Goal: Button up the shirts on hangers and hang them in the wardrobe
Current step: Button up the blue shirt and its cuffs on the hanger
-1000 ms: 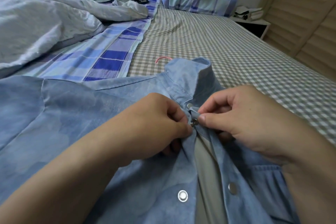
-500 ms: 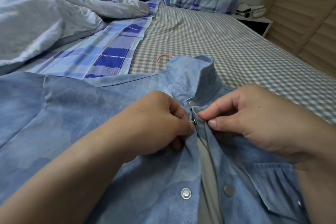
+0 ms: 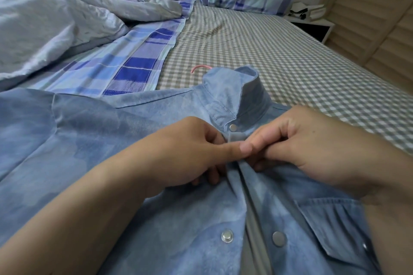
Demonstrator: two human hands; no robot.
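We see a light-blue denim snap-button shirt point(image 3: 138, 131) lying front-up on a bed with a grey-and-white gingham sheet point(image 3: 279, 56), collar pointing away from us. A pink plastic hanger hook point(image 3: 200, 67) sticks out just beyond the collar.

Left hand point(image 3: 190, 158): fingers curled, thumb laid across the placket, pinching the left front edge just below the collar. Right hand point(image 3: 312, 147): fingers curled, pinching the right front edge; its fingertips meet the left thumb at the same spot. The snap under them is hidden, so we can't tell if it's closed.

Top silver collar snap point(image 3: 233, 127) sits just above the hands and looks fastened, though the view there is tight. Lower down the front lies open: one silver snap half point(image 3: 227, 236) on the left edge, its mate point(image 3: 279, 238) on the right edge, apart, grey lining between them. Chest pocket flap point(image 3: 330, 225) under the right wrist.

Blue plaid cloth point(image 3: 134, 67) and crumpled pale-blue duvet point(image 3: 55, 24) lie to the left on the bed.
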